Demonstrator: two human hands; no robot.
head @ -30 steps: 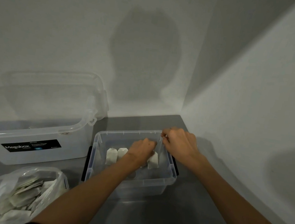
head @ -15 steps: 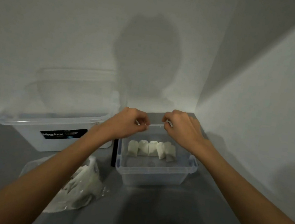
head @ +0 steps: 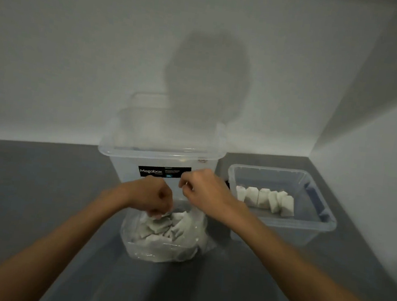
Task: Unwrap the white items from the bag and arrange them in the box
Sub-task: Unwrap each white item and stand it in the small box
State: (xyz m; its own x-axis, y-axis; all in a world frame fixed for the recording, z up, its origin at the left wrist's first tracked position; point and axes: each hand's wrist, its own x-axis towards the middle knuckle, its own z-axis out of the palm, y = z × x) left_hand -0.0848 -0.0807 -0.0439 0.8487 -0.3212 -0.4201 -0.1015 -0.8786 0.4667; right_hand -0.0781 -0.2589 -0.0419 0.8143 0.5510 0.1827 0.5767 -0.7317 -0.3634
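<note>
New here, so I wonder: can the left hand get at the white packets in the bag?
Probably yes: the left hand is at the open bag, nothing blocking the white packets.

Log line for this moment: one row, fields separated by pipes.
phase: fetching next item | left hand: pinching white item in bag | right hand: curled, grip unclear | box: row of items placed

The scene is dim and grey under soft light that comes from behind the person: a broad oval shadow [head: 208, 77] falls on the wall above the large clear box [head: 159, 157]. On that box's label [head: 164, 171] only the biggest word reads. Just in front of the box, small glints speckle the plastic bag [head: 164, 248]. The left hand [head: 155, 195] and right hand [head: 206, 191] blur softly, their grip unreadable. Farther in front of the box, the forearms stretch with lens distortion.
</note>
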